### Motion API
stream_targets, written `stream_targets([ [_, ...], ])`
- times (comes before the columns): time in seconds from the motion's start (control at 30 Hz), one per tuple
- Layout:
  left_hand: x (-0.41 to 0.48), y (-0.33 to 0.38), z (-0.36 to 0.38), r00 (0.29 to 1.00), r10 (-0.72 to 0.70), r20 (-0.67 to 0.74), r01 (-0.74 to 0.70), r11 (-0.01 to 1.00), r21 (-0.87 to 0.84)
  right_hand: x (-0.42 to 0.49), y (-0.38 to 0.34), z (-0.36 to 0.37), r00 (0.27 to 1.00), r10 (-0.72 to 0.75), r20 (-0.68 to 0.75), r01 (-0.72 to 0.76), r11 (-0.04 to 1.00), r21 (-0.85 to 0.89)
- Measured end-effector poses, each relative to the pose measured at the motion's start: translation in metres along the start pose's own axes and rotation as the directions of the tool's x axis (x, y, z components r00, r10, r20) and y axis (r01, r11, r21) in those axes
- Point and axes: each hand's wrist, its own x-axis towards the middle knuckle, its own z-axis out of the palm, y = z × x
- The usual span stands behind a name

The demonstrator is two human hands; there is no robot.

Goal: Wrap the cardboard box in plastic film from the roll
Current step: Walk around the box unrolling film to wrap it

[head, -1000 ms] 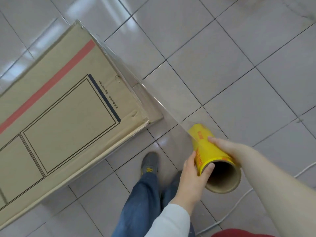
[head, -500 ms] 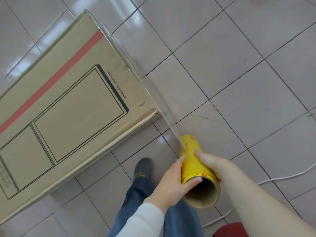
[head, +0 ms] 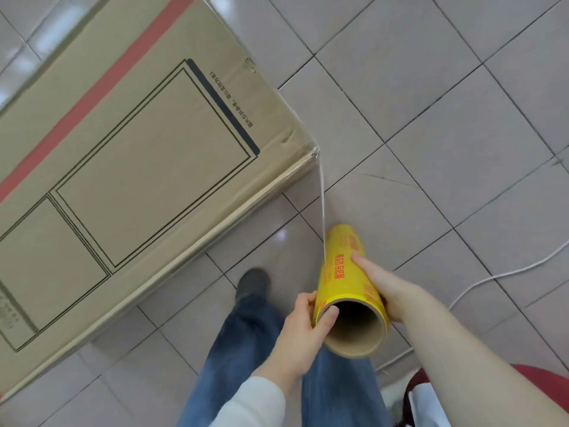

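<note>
- Head view: roll (head: 345, 272), yellow, held in both hands in front of the person, with its open cardboard end toward the camera. Its long axis runs away from the lens, so it is probably near upright.
- Left hand (head: 303, 331) grips the near end: thumb hooked over the core rim, fingers curled round the outside.
- Right hand (head: 385, 288) is wrapped round the roll's other side, one finger lying along the yellow face. Neither hand holds anything else.
- Cardboard box (head: 123, 149) lies ahead and left of the grip, apart from the hands. It is long, and its long axis slants from far-right to near-left.
- Plastic film (head: 321, 204) leaves the roll's left flank and runs taut, seen edge-on, to the box's nearest corner (head: 315, 149), ahead of the grip.
- Film glint shows on the box side beyond that corner. I cannot tell how many layers there are.
- Key relation: the box is on the left-hand side of the roll, so the left hand is nearer. Judged next: carry the roll leftward along the near long side, keeping tension.
- White cable (head: 492, 277) lies on the tiles, right of the grip.
</note>
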Motion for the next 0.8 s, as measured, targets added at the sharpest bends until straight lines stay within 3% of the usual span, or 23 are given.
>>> stream_targets([
  [0.13, 0.0, -0.007, -0.046, 0.988, 0.048, 0.145, -0.074, 0.981, 0.179, 0.012, 0.014, 0.036, 0.999, -0.042, -0.029, 0.038, 0.992, -0.121],
  [0.27, 0.005, 0.001, -0.06, 0.965, 0.121, 0.231, -0.211, 0.881, 0.423, 0.015, 0.035, 0.059, 0.999, 0.008, 0.046, -0.007, 1.0, -0.017],
  [0.37, 0.002, -0.006, -0.066, 0.955, 0.163, 0.249, -0.273, 0.816, 0.51, 0.017, 0.054, 0.063, 0.998, 0.01, 0.067, -0.014, 0.998, 0.064],
  [0.47, -0.003, -0.03, -0.069, 0.969, 0.191, 0.155, -0.239, 0.875, 0.42, 0.021, 0.075, 0.064, 0.999, -0.01, 0.051, 0.0, 0.982, 0.19],
  [0.67, -0.041, -0.082, -0.059, 0.978, 0.18, -0.101, -0.173, 0.982, 0.071, 0.01, 0.093, 0.097, 0.981, -0.058, 0.185, 0.007, 0.964, 0.264],
  [0.8, -0.051, -0.096, -0.078, 0.988, 0.143, -0.058, -0.13, 0.974, 0.183, 0.017, 0.094, 0.119, 0.985, -0.011, 0.174, -0.015, 0.989, 0.148],
])
